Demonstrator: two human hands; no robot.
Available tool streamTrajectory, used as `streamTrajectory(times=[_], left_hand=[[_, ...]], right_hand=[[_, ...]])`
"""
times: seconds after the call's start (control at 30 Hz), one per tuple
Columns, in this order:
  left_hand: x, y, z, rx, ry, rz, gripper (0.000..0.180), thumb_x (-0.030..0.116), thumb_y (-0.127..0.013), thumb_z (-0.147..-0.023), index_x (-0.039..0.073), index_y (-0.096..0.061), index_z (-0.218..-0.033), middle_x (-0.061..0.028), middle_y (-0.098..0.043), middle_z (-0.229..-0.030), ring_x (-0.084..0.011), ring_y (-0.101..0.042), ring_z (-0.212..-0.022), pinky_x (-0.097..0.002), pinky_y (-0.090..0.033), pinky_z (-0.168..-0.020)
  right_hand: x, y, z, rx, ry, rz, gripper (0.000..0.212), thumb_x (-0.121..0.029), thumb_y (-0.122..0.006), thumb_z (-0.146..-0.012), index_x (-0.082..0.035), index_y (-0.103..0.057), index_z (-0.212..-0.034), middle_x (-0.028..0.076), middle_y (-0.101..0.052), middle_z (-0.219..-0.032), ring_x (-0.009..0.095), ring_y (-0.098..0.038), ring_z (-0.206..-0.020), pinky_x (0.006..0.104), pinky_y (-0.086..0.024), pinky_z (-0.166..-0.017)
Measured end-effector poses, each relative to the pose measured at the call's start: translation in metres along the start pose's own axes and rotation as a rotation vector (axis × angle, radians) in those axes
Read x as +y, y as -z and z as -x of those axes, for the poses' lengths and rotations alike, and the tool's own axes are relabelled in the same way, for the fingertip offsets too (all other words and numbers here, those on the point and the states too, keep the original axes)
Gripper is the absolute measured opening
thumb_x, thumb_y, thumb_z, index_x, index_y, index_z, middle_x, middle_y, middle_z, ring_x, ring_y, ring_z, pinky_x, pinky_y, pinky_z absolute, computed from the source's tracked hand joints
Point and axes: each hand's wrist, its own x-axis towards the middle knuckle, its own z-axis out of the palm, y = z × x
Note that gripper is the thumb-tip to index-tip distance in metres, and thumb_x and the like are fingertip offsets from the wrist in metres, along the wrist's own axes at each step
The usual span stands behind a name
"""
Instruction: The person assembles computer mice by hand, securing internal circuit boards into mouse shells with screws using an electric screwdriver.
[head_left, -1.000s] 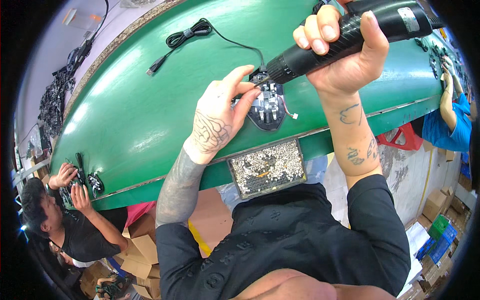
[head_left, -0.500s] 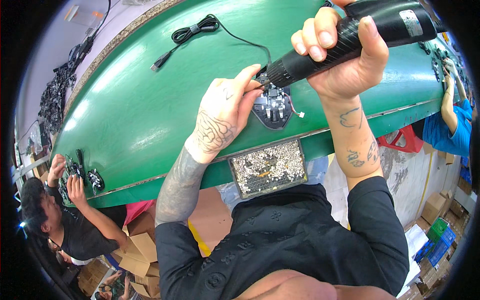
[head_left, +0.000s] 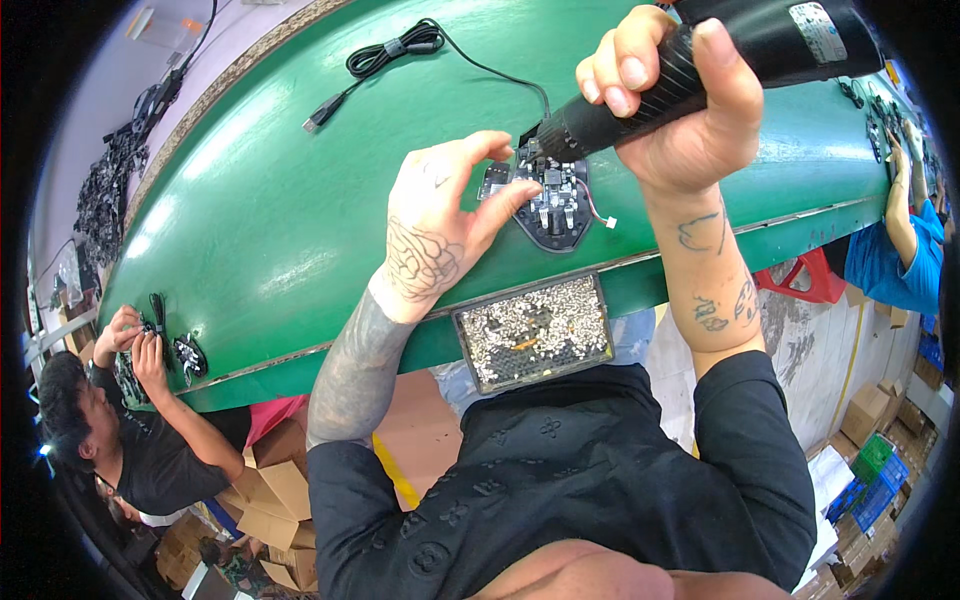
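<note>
Open black shell (head_left: 553, 241), circuit board (head_left: 553, 190) exposed: lying on green worktop (head_left: 290, 230), just in from near edge. Right hand (head_left: 690, 140): wrapped around black power driver (head_left: 770, 45), tilted, nose over board. Left hand (head_left: 440, 210): thumb and forefinger parted beside board, nothing visible between; thumb contact impossible to tell.

Risks, as judged: skid of bit across components, from driver's slant; nick to left forefinger, from closeness to nose; snagging of loose wire lead (head_left: 598, 208), from a low sweep of right hand; spill, from a bump to tray.

Containers: dark tray (head_left: 548, 375) along near edge, heaped with small silvery screw-like pieces (head_left: 580, 315); cardboard box (head_left: 275, 492) beyond near edge, leftward, flaps open, contents unclear.
</note>
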Motion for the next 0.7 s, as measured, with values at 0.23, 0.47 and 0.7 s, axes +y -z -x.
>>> streamTrajectory(times=[0.23,0.47,0.7], left_hand=[[-0.003,-0.003,0.007,-0.354,-0.095,-0.132,0.030,0.023,-0.078,-0.077,0.011,-0.069,-0.103,-0.0036,-0.064,-0.106,-0.0233,-0.060,-0.104,-0.0380,-0.045,-0.090],[0.000,-0.005,0.005,-0.364,-0.102,-0.151,0.031,0.022,-0.077,-0.078,0.011,-0.069,-0.106,-0.0033,-0.063,-0.107,-0.0235,-0.061,-0.104,-0.0379,-0.045,-0.091],[-0.003,-0.009,0.009,-0.334,-0.142,-0.131,0.034,0.020,-0.077,-0.076,0.010,-0.066,-0.107,-0.0039,-0.061,-0.109,-0.0227,-0.059,-0.104,-0.0390,-0.045,-0.091]], right_hand=[[-0.001,-0.014,0.005,0.130,-0.094,0.184,0.031,-0.003,-0.063,-0.086,0.006,-0.049,-0.113,0.007,-0.058,-0.074,0.014,-0.057,-0.058,0.0281,-0.050,-0.056],[0.004,-0.009,0.007,0.037,-0.127,0.284,0.033,0.002,-0.065,-0.083,0.007,-0.051,-0.113,0.007,-0.061,-0.074,0.013,-0.058,-0.057,0.0276,-0.048,-0.053],[0.003,-0.011,0.007,0.025,-0.120,0.305,0.032,0.004,-0.063,-0.084,0.007,-0.052,-0.113,0.007,-0.062,-0.074,0.012,-0.057,-0.057,0.0261,-0.048,-0.053]])
